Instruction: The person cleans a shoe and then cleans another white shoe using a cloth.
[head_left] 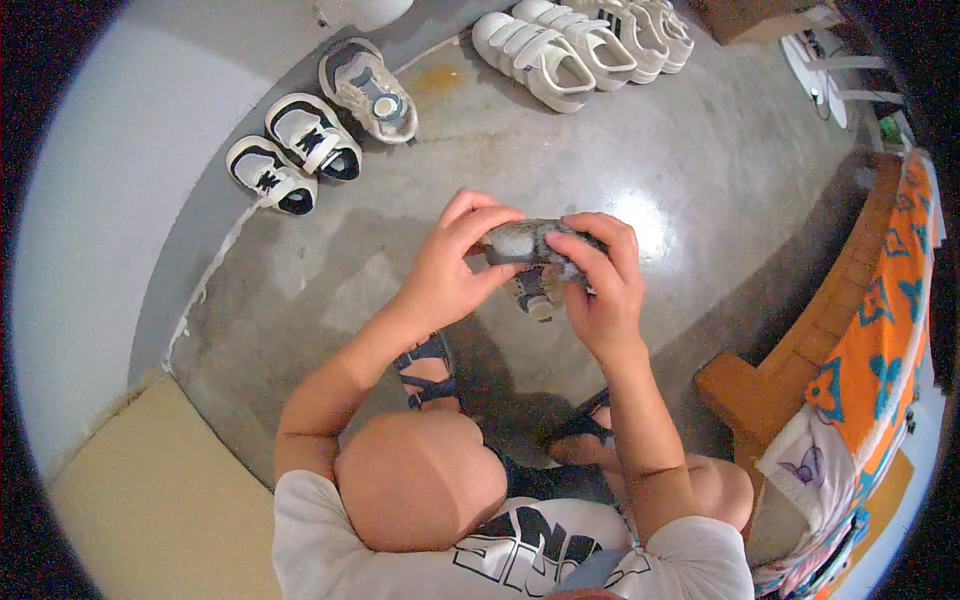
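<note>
My left forearm [352,365] slants inward and my right forearm [648,425] reaches almost straight ahead, my left hand [447,258] and right hand [612,298] close together, fingers curled above, thumbs below, both gripping.

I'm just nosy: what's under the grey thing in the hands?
Peeking out below the grey thing is a shoe-like part with a pale round disc. The grey thing covers its upper end, so I can't tell whether they're joined.
</note>
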